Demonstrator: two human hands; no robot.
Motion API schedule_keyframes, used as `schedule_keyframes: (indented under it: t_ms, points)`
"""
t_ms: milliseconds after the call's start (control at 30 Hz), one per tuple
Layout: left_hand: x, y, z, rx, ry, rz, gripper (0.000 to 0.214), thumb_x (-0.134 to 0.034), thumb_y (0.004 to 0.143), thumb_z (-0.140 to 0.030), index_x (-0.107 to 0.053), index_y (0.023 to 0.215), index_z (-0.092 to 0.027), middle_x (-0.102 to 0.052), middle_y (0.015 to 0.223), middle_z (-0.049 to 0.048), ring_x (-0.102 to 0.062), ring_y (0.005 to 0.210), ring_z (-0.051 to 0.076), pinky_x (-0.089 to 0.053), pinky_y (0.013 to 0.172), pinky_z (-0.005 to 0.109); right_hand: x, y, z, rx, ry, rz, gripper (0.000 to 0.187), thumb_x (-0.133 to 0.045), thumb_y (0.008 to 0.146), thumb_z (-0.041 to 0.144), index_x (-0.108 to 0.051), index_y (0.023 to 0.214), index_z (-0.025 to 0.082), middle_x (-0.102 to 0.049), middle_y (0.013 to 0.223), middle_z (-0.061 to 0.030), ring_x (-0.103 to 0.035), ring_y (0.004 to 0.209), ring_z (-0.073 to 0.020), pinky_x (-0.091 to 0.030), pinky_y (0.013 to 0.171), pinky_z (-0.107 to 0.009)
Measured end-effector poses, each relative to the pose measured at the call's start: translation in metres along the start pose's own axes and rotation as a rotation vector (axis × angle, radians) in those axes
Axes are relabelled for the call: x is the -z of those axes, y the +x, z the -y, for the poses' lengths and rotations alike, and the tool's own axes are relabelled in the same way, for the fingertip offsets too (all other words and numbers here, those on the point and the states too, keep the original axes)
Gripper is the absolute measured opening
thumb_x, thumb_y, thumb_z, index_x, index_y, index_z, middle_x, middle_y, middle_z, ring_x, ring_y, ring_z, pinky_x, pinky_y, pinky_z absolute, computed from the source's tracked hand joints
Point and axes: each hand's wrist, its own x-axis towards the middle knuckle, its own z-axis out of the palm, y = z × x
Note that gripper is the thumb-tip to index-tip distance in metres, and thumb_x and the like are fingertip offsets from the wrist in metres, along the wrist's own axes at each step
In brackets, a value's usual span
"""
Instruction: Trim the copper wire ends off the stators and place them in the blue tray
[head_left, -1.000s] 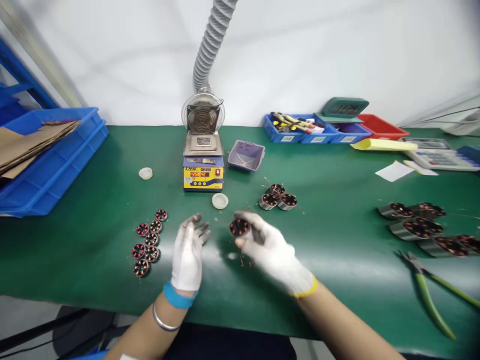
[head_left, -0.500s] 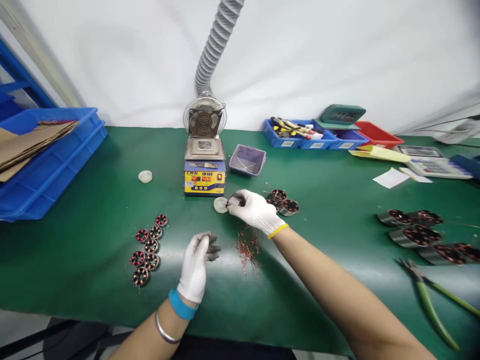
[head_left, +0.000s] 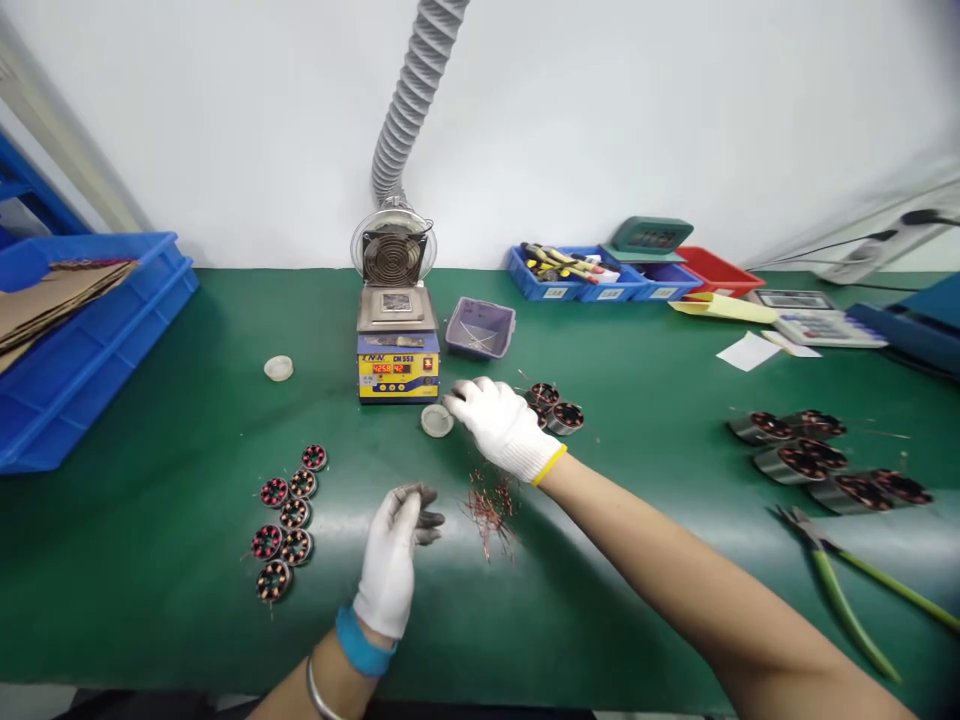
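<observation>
My right hand (head_left: 501, 428), in a white glove, reaches forward over the green mat (head_left: 187, 420), its fingers curled down beside a small white dish (head_left: 436, 421) in front of the yellow solder pot (head_left: 397, 352). The wound stator it carries is almost hidden under the fingers. Three more stators (head_left: 556, 408) lie just right of that hand. My left hand (head_left: 394, 555), gloved with dark fingertips, rests nearer me with fingers loosely bent and nothing in them. Copper wire scraps (head_left: 489, 505) lie between the hands. Several small stators (head_left: 289, 515) sit in a cluster to the left.
A fan (head_left: 394, 252) with a grey hose stands behind the solder pot, a purple tray (head_left: 480, 328) beside it. Blue crate (head_left: 82, 330) at left, tool bins (head_left: 570, 270) at the back, larger motor cans (head_left: 810, 455) and green-handled pliers (head_left: 844, 585) at right. Another white dish (head_left: 279, 368) at left.
My right hand carried a stator from in front of me forward to the white dish by the solder pot, uncovering the wire scraps. My left hand stayed in place and its fingers bent slightly.
</observation>
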Motion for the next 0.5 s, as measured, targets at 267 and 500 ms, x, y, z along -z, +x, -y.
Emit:
schedule_keyframes:
  t_ms: [267, 500]
  points:
    - [-0.003, -0.006, -0.001, 0.043, -0.026, -0.011, 0.050, -0.064, 0.074, -0.056, -0.055, 0.104, -0.017, -0.062, 0.107, 0.0123, -0.061, 0.077, 0.017, -0.045, 0.068, 0.029, 0.016, 0.009, -0.016, -0.029, -0.039, -0.096, 0.035, -0.037, 0.092, 0.019, -0.050, 0.125, 0.025, -0.048, 0.123, -0.0105, -0.045, 0.097, -0.0273, -0.040, 0.074, -0.036]
    - [-0.008, -0.005, -0.005, 0.068, -0.069, -0.018, 0.059, -0.068, 0.067, -0.059, -0.055, 0.107, -0.017, -0.062, 0.100, 0.0118, -0.060, 0.071, 0.016, -0.044, 0.065, 0.029, 0.087, 0.112, -0.038, -0.179, 0.016, -0.257, 0.036, -0.036, 0.092, 0.024, -0.049, 0.126, 0.027, -0.046, 0.117, -0.0133, -0.044, 0.100, -0.0311, -0.044, 0.075, -0.043]
